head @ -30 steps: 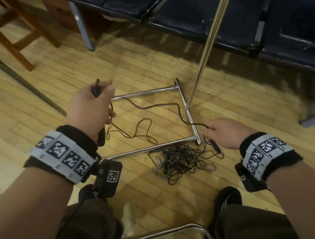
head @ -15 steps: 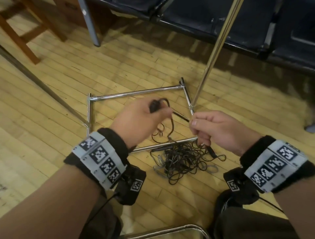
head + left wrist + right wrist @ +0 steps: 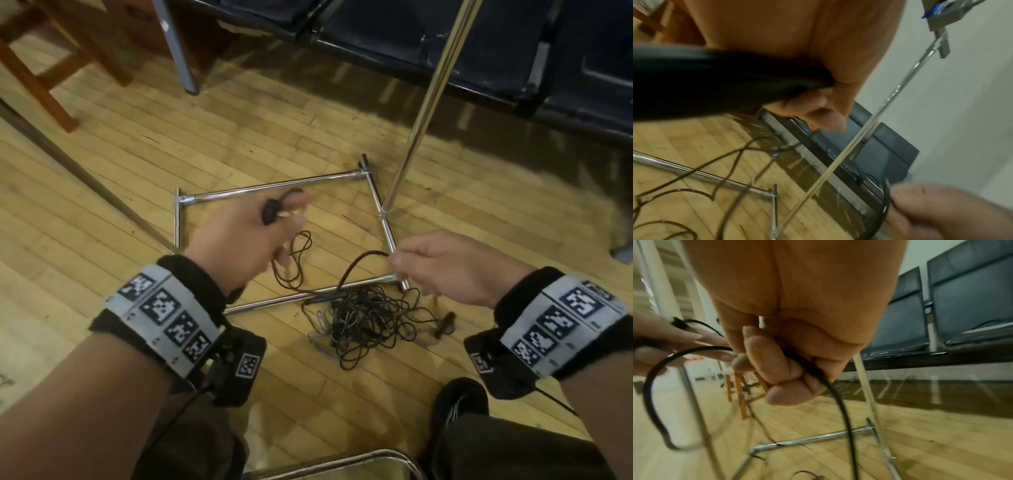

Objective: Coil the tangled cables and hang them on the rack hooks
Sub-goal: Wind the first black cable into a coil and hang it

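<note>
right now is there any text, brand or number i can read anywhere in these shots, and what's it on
No readable words, brands or numbers.
Left wristband: only black-and-white square code markers, no letters.
Right wristband: the same markers.
Left wrist camera: one square marker.
Red patch far off: too blurred to read.

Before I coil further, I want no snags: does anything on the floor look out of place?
Yes. The tangled cables lie heaped on the wood floor against the rack base, one strand crossing its near bar. The cable between left hand and right hand trails into that heap.
</note>
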The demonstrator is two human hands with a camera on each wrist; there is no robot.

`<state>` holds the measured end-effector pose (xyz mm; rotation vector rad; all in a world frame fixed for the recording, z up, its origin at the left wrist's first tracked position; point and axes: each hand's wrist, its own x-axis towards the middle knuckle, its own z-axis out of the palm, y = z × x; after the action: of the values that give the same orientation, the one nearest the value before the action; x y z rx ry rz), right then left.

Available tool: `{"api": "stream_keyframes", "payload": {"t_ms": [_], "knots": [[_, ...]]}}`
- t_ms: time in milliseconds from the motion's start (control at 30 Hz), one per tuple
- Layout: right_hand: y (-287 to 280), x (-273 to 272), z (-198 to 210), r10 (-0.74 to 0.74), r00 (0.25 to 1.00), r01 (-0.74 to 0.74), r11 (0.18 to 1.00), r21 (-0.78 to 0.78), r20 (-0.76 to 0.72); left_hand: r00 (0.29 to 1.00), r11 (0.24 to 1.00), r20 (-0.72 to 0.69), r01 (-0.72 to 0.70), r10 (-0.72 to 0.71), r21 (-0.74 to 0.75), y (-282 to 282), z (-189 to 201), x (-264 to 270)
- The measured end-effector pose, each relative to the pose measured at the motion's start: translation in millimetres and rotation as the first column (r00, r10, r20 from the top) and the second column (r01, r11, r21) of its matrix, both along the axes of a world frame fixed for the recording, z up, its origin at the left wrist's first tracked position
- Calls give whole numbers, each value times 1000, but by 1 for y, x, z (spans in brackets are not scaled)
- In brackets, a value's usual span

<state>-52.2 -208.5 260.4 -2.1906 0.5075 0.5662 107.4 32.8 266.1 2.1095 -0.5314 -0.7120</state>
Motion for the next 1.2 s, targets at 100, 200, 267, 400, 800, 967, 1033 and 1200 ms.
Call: {"api": "stream_keyframes", "payload": {"t_ms": [100,200,267,400,800,967,1033,1200], "knots": [[16,8,5,23,996,-38,982,185,81,953,961,-119,277,-278,-25,-18,3,-21],[19,11,7,-35,989,-2,970,244,147,892,910,-182,411,-413,-49,-26,4,-27],[16,8,5,-53,986,10,966,259,158,895,913,-183,405,-407,-52,-24,5,-25],[4,-1,-2,-55,998,48,987,156,40,958,976,-249,98,-145,-192,-14,6,-4],[22,6,1,-57,996,41,970,241,63,915,913,-10,402,-403,-63,-31,1,-37],[18,4,3,-13,991,-22,966,258,132,926,927,58,372,-374,37,-30,-1,-29],[16,3,3,-21,989,-21,960,279,145,962,963,53,267,-266,-17,-25,-1,-20],[1,1,-8,-18,996,5,989,145,87,937,847,-223,-340,269,-409,-8,10,12]]}}
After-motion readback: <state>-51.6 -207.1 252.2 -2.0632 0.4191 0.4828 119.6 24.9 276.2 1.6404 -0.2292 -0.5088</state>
